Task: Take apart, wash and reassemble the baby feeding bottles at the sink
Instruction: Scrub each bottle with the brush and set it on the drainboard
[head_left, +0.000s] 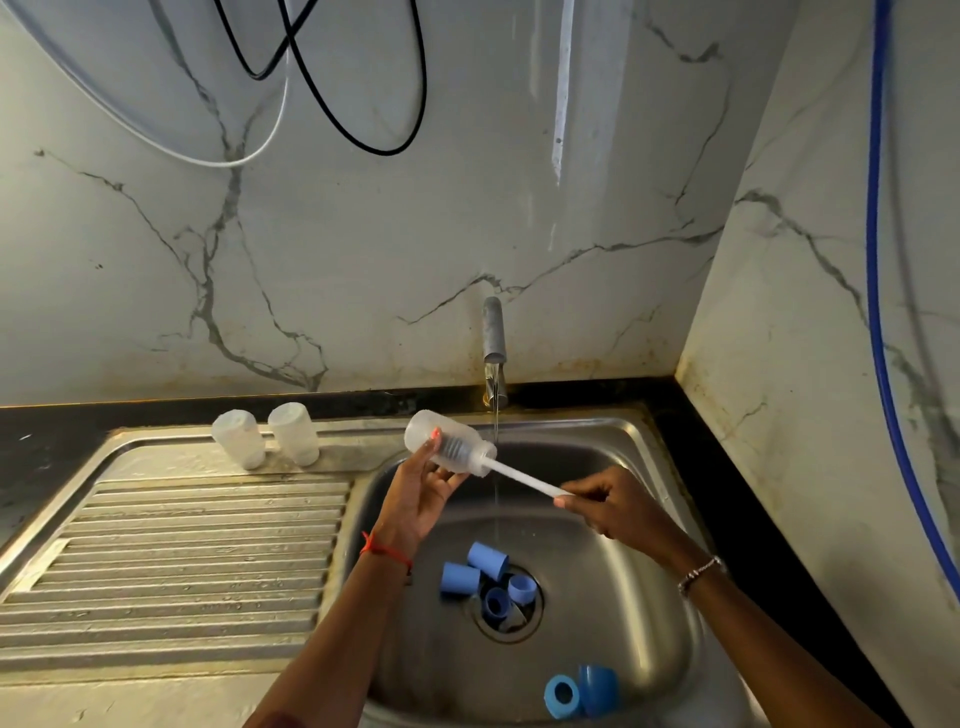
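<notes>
Head view: washing step. Left hand (421, 499) grips a bottle (449, 447) tilted over the sink (623, 597); right hand (608, 506) pinches the brush (524, 477), bristles inside. Two bottles (239, 439) stand on the drainer (182, 545), blue parts (485, 561) in the basin. Next, likely scrubbing, then rinsing

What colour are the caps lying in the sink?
Blue. The caps show best in the head view, near the drain.

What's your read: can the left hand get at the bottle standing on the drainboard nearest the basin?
Probably not yet: the left hand grips the bottle being brushed, so its fingers are occupied. Nothing visible blocks the path to the drainboard bottle otherwise.
</notes>
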